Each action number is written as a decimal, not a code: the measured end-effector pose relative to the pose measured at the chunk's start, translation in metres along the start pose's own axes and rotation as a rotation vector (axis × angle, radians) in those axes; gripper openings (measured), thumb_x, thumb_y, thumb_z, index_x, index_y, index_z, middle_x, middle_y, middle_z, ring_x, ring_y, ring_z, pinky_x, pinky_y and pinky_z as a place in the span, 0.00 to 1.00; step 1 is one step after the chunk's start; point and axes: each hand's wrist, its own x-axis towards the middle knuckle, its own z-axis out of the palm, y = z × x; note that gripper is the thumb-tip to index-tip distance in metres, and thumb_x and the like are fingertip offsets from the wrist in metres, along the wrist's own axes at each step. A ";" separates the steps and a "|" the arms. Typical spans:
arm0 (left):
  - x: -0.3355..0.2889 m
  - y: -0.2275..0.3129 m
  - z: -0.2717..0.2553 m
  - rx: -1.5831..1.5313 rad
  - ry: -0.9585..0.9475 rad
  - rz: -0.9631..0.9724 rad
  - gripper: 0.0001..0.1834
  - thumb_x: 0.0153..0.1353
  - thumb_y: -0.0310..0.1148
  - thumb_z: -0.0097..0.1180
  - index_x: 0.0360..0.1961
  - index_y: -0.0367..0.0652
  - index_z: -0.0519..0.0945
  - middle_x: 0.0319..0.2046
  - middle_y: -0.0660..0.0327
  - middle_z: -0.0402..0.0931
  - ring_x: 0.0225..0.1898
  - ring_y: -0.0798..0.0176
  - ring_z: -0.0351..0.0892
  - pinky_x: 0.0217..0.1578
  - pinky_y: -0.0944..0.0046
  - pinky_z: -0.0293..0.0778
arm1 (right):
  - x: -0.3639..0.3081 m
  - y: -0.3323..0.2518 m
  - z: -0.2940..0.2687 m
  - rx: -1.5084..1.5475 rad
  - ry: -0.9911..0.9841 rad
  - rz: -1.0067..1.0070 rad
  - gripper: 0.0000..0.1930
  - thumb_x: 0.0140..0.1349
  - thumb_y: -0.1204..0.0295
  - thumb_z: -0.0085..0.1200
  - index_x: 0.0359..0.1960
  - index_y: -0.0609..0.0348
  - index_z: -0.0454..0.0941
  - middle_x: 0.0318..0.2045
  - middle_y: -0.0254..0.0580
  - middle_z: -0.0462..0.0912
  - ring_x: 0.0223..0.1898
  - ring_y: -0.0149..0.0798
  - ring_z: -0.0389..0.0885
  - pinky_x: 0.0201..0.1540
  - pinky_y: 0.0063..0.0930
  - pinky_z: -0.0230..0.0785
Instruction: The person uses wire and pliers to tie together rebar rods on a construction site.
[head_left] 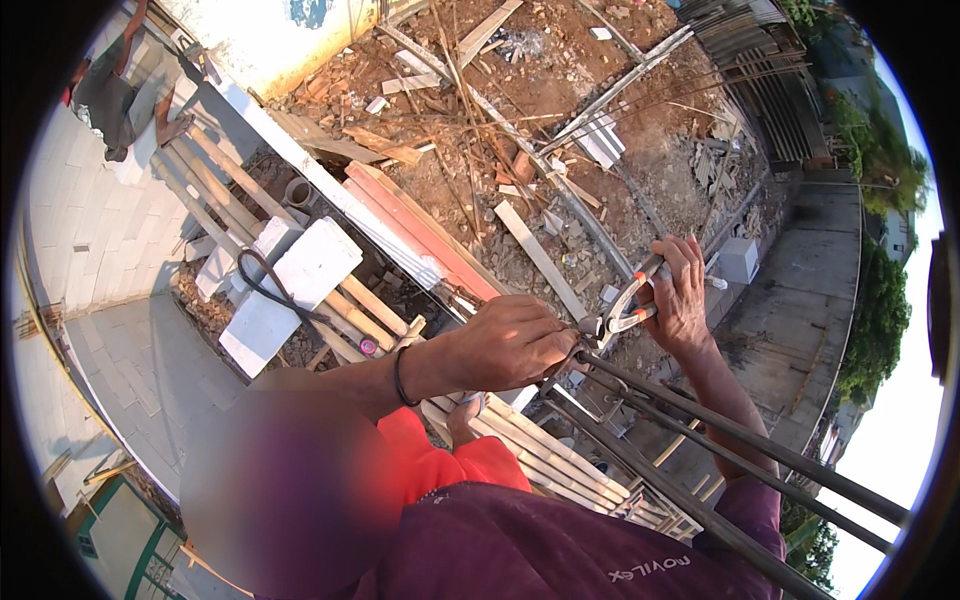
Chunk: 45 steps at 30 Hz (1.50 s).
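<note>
In the head view, the pincers (622,299) are near the middle, between the two hands, with their head at the upper end of the dark steel rods (700,410). These rods run from there toward the lower right and close off that side. Above the pincers lies open ground of reddish soil (650,110), strewn with rubble and planks. Left of the pincers, the straight edge of a narrow white ledge (300,160) cuts diagonally across; to their right, a grey wall (800,270) bounds the ground.

The rods are long, round and roughly parallel. The pincers are metal with orange on their spread handles. Below them lie smooth, pale bamboo poles (560,462), side by side; well to their left sits a chalky white block (300,285) with flat faces and a dark looped strap (275,290) across it.

The right hand (680,300) has its fingers wrapped around the pincers' handles. The left hand (515,340), with a dark band at its wrist, is just left of the pincers' head, fingers curled together, tips at the rods; whether they pinch anything thin, I cannot tell.
</note>
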 end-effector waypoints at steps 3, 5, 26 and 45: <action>-0.003 -0.002 0.006 -0.060 0.043 -0.041 0.17 0.48 0.29 0.69 0.39 0.38 0.78 0.29 0.58 0.79 0.28 0.56 0.80 0.29 0.59 0.75 | 0.007 0.005 -0.005 -0.017 -0.005 -0.028 0.22 0.52 0.76 0.63 0.49 0.57 0.68 0.62 0.55 0.64 0.67 0.63 0.62 0.69 0.69 0.51; -0.003 -0.004 0.009 -0.064 0.085 -0.046 0.18 0.52 0.33 0.69 0.42 0.39 0.78 0.24 0.60 0.75 0.25 0.55 0.78 0.26 0.57 0.72 | 0.020 0.011 -0.009 -0.029 0.017 -0.073 0.24 0.54 0.76 0.63 0.52 0.57 0.67 0.64 0.56 0.63 0.68 0.65 0.61 0.69 0.70 0.50; -0.008 -0.013 0.019 -0.336 0.033 -0.228 0.24 0.57 0.36 0.67 0.56 0.46 0.80 0.28 0.62 0.80 0.30 0.55 0.79 0.33 0.55 0.71 | 0.089 0.027 -0.075 -0.217 0.030 -0.301 0.28 0.62 0.75 0.59 0.64 0.46 0.68 0.73 0.36 0.60 0.77 0.47 0.50 0.77 0.61 0.37; -0.014 -0.006 0.016 -0.769 -0.027 -0.417 0.20 0.61 0.30 0.65 0.55 0.41 0.80 0.36 0.55 0.84 0.35 0.58 0.85 0.33 0.62 0.75 | 0.121 0.008 -0.099 -0.335 -0.208 -0.386 0.09 0.57 0.71 0.60 0.39 0.48 0.82 0.72 0.31 0.62 0.76 0.41 0.54 0.79 0.51 0.41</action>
